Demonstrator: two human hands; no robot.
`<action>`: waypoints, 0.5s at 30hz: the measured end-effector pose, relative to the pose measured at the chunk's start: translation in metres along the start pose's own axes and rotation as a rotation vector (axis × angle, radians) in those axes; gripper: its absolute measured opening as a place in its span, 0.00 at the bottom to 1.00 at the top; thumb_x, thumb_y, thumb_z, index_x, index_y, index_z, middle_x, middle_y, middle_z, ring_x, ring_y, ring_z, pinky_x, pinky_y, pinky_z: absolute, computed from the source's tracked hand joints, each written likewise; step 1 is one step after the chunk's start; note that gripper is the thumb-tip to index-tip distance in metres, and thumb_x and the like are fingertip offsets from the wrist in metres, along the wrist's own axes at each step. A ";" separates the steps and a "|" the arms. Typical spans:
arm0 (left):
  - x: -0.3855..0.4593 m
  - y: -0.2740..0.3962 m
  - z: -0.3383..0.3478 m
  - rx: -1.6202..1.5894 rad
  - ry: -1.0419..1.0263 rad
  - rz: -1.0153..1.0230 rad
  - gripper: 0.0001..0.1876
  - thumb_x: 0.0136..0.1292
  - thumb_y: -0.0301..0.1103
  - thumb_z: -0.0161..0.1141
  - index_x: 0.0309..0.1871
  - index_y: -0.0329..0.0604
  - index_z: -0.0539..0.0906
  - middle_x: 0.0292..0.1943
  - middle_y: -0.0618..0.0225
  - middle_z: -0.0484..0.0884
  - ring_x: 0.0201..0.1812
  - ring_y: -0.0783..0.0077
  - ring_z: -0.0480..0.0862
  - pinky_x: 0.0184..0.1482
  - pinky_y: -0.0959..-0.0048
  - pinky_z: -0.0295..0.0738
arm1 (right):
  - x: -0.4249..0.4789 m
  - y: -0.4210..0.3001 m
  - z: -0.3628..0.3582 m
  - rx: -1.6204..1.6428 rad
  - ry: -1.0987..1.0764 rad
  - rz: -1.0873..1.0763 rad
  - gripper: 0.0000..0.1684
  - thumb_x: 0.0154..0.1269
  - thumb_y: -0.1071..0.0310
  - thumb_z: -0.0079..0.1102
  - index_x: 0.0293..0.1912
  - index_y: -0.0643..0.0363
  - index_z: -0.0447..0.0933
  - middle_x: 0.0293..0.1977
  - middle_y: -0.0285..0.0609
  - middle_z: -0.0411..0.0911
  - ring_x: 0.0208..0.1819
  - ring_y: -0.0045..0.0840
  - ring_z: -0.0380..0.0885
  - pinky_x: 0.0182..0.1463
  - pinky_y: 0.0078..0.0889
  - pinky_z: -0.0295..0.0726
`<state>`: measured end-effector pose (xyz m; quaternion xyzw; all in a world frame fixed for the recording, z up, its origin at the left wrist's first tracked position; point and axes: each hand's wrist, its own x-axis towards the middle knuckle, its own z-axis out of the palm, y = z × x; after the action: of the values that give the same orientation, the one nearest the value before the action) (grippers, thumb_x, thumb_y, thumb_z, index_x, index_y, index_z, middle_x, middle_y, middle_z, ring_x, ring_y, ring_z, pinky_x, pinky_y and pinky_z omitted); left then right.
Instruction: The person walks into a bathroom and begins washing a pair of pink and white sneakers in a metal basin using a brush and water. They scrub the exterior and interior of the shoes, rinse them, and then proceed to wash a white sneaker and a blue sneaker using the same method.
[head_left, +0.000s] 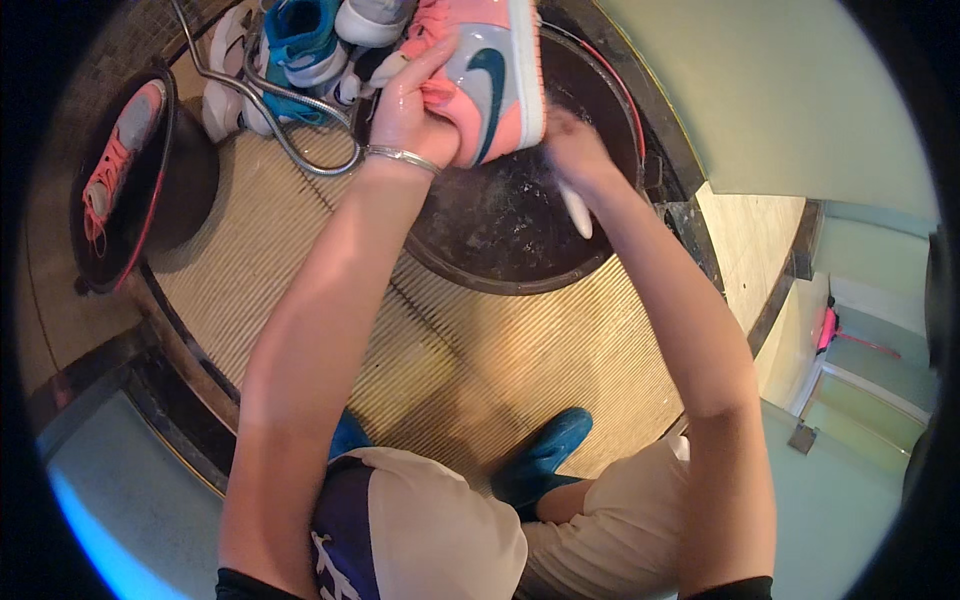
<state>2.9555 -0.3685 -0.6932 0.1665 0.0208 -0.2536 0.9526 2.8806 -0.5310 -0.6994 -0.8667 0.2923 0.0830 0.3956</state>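
Observation:
A wet pink and grey high-top Nike sneaker (480, 90) with a dark swoosh is gripped at its laced side by my left hand (416, 112). It is held over a round dark tub (517, 281) that contains water. Close beside the sneaker's white sole is my right hand (574, 150), blurred, its fingers curled around a tool, probably a brush, whose white handle (576, 212) sticks out below; the tool's head is hidden.
A dark bucket (187, 187) at left holds another pink and grey sneaker (127, 146). Blue and white shoes (304, 45) crowd the upper left near a metal shower hose (300, 161). Ribbed flooring (480, 345) lies below, with a blue rubber boot (544, 457). A pale green panel (780, 90) borders the right.

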 end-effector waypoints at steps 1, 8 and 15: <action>0.000 0.001 -0.003 -0.019 0.002 -0.024 0.12 0.62 0.28 0.55 0.50 0.40 0.76 0.47 0.63 0.80 0.51 0.65 0.78 0.58 0.63 0.69 | -0.007 -0.008 -0.007 0.273 0.062 0.085 0.22 0.66 0.62 0.47 0.58 0.56 0.68 0.39 0.50 0.80 0.37 0.31 0.82 0.41 0.36 0.79; 0.001 -0.005 0.011 -0.138 0.093 -0.135 0.10 0.64 0.33 0.56 0.45 0.39 0.76 0.25 0.75 0.72 0.26 0.82 0.71 0.33 0.81 0.70 | -0.094 -0.033 -0.007 -0.355 0.151 -0.791 0.25 0.67 0.64 0.50 0.62 0.59 0.65 0.30 0.49 0.79 0.29 0.37 0.79 0.37 0.33 0.77; -0.004 -0.003 -0.002 0.062 0.071 -0.131 0.20 0.69 0.43 0.48 0.54 0.37 0.73 0.43 0.58 0.81 0.45 0.65 0.81 0.48 0.65 0.78 | -0.066 -0.054 0.007 -0.296 0.394 -0.897 0.30 0.60 0.64 0.58 0.62 0.49 0.66 0.33 0.58 0.77 0.31 0.45 0.79 0.34 0.36 0.79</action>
<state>2.9501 -0.3688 -0.6952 0.2032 0.0572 -0.3099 0.9270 2.8583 -0.4688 -0.6450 -0.9528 -0.0540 -0.2195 0.2027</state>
